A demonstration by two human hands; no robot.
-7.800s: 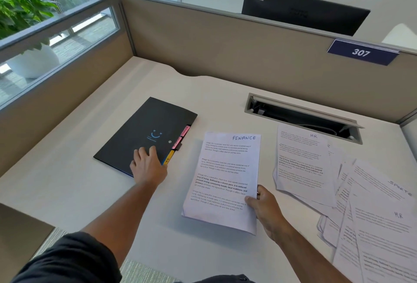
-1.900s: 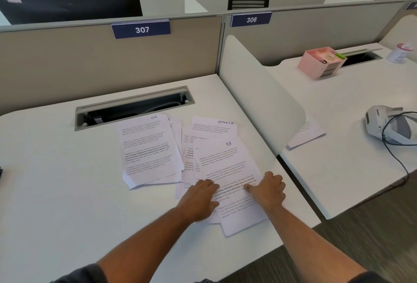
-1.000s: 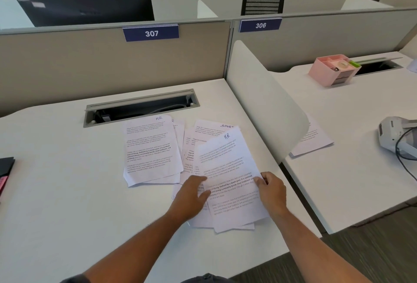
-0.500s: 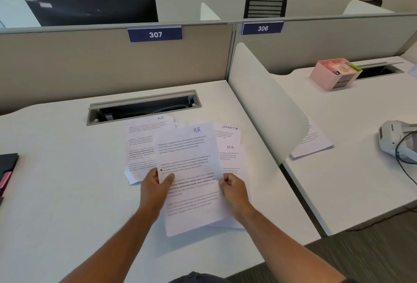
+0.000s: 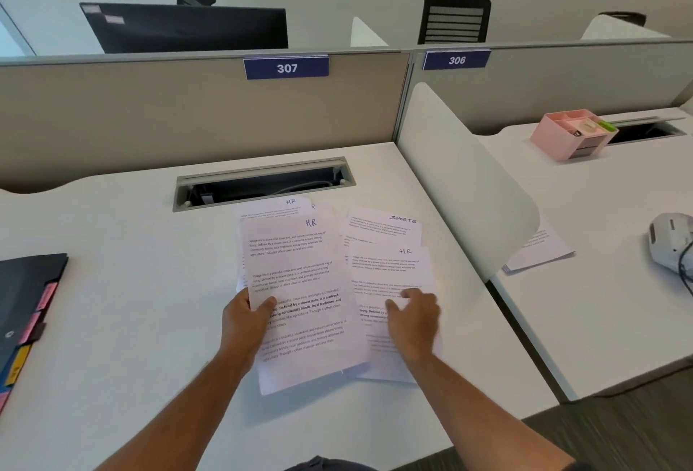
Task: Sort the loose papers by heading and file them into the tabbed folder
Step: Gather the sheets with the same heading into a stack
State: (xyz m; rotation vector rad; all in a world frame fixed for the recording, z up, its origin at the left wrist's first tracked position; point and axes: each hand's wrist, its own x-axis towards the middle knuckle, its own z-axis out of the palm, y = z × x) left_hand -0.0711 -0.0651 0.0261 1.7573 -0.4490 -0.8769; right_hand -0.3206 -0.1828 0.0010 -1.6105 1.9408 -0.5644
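Several loose white printed sheets lie fanned across the middle of the pale desk [image 5: 112,320], each headed in blue handwriting. One white sheet headed "HR" [image 5: 300,283] sits on top at the left of the spread, tilted slightly, and the left hand [image 5: 243,324] pinches its left edge, thumb over the print and fingers curled beneath. Behind its top edge peeks another HR-headed sheet [image 5: 288,203], lying just in front of the cable slot. To the right lies a third HR-headed sheet [image 5: 390,275]; the right hand [image 5: 412,320] rests on its lower half with fingers loosely spread and bent, pressing down on the paper and not clasped around anything. Above that page a sheet headed "SPORTS" [image 5: 386,224] shows its upper part from under the pile.

At the far left edge of the desk, well apart from the papers, lies the dark tabbed folder [image 5: 22,294], closed, with pink and yellow index tabs [image 5: 45,298] projecting from its right side.

Beyond the papers a long recessed cable slot [image 5: 262,185] is cut into the desktop, and behind it stands a beige partition carrying a blue plate numbered 307 [image 5: 286,68]. A curved white divider [image 5: 461,178] separates the neighbouring desk, where a pink desk organiser [image 5: 570,134] and another small stack of papers [image 5: 540,249] sit.
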